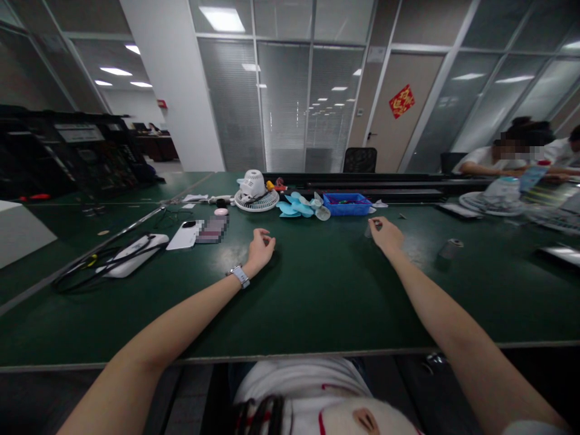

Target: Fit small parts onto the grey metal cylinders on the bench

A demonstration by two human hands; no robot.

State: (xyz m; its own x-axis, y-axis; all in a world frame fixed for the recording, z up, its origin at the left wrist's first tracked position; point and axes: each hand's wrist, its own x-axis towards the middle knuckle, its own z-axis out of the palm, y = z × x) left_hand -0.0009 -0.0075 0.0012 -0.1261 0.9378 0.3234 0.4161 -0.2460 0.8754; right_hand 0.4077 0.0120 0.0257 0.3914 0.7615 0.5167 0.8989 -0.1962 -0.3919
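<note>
My left hand (261,249) hovers at or just above the green table, its fingers loosely curved and nothing visible between them; a grey-banded watch is on that wrist. My right hand (386,234) has thumb and forefinger pinched at a small greyish, see-through-looking piece (367,229), too blurred to name. To the right of that hand a small grey cylinder (452,248) stands on the table. Beyond both hands are light-blue fan blades (299,206), a white fan body with a round grille (256,196), and a blue tray (347,205) of small parts.
Two phones (183,235) and a white case with black cables (136,255) lie on the left. A metal strip (145,222) crosses the table there. Black rails run along the back. On the right are more fan parts (498,199), a dark tablet-like slab (559,255) and seated people.
</note>
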